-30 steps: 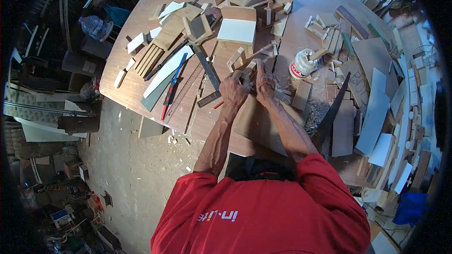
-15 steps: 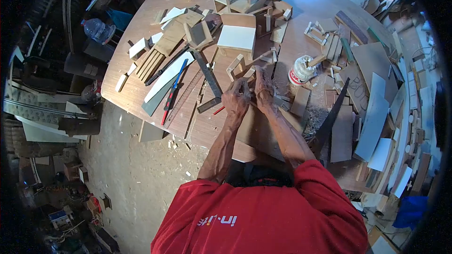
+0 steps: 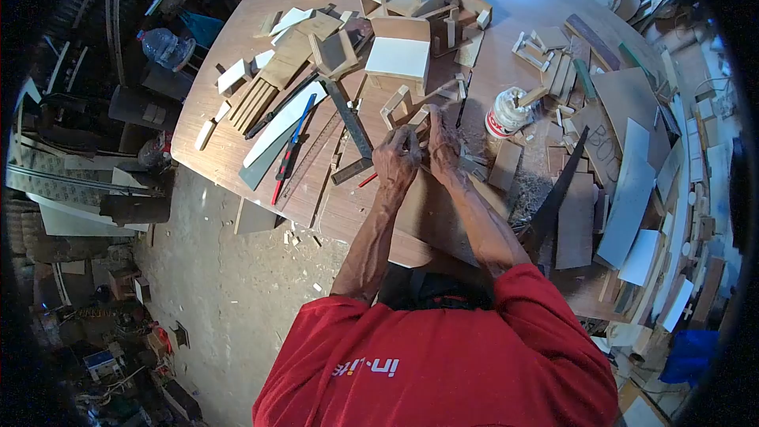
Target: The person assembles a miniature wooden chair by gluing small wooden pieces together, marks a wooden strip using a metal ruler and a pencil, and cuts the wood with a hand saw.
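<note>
My left hand (image 3: 397,156) and my right hand (image 3: 443,143) are close together near the table's front edge. Fingers on both are curled in around a small wooden piece (image 3: 420,118), mostly hidden between them. Just beyond stands a small open wooden frame (image 3: 397,107); whether it joins the held piece I cannot tell. A thin wooden strip (image 3: 439,96) slants away past the fingertips. Left of my left hand lies a dark try square (image 3: 349,122), with a red pencil (image 3: 368,180) by its corner. To the right is a white glue jar (image 3: 506,116) with a wooden stick in it.
A small white-topped wooden box (image 3: 398,59) and several little wooden frames stand farther back. At left lie a blue-and-red cutter (image 3: 292,150), a steel ruler (image 3: 309,150) and wood strips. A dark saw blade (image 3: 556,190), sawdust and board offcuts (image 3: 575,221) crowd the right.
Both hands stay in nearly the same place, with only slight shifts of the fingers. The camera view has moved very slightly.
</note>
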Demonstrator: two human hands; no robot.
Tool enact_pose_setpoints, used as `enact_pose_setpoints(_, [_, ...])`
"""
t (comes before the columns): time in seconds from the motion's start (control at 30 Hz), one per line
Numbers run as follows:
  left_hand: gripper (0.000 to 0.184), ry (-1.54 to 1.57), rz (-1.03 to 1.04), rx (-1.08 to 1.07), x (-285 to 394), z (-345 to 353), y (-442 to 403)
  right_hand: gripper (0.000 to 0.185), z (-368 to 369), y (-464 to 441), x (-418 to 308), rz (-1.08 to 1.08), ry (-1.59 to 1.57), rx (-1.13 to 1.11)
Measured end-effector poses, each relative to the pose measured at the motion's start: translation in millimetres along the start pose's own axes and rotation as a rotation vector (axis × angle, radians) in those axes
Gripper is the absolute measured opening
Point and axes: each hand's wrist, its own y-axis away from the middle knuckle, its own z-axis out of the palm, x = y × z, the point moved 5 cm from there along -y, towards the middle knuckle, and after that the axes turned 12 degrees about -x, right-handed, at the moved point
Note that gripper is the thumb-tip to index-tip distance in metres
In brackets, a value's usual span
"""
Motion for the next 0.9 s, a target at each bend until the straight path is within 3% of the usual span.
enact_pose_setpoints(0.17, [0.007,-0.019,0.027,0.001,2.7,-2.2,-2.9,0.05,-10.3,-2.8,-10.7,0.121,-0.002,-0.139])
enact_pose_setpoints(0.23, [0.005,-0.032,0.037,0.02,4.5,-2.7,-2.5,0.051,-7.0,-0.1,-10.2,0.051,0.014,-0.051])
enact_pose_setpoints(0.37, [0.007,-0.025,-0.08,0.016,-3.6,2.5,-1.1,0.05,3.6,-4.1,-0.3,0.091,0.17,-0.101])
enact_pose_setpoints(0.43, [0.009,-0.014,-0.115,0.028,-3.7,3.0,-0.1,0.048,1.2,-4.3,-0.8,0.098,-0.014,-0.032])
enact_pose_setpoints(0.57, [0.02,0.023,-0.23,0.049,-0.7,2.0,10.1,0.044,6.2,-7.7,4.7,0.151,-0.01,-0.05])
enact_pose_setpoints(0.63, [0.024,0.013,-0.26,0.025,2.6,-0.3,13.9,0.041,21.7,-12.6,19.6,0.053,0.151,0.107])
enact_pose_setpoints(0.7, [0.028,-0.219,-0.018,-0.017,20.4,-6.4,14.1,0.041,23.5,-9.2,20.9,0.087,0.194,0.087])
enact_pose_setpoints(0.8, [0.034,-0.298,0.005,-0.193,23.6,-14.4,14.1,0.039,9.7,-6.7,6.6,0.181,0.33,0.039])
enact_pose_setpoints(0.9, [0.03,-0.311,0.056,-0.183,27.8,-24.0,8.6,0.038,11.1,-9.4,8.1,0.131,0.282,0.072])
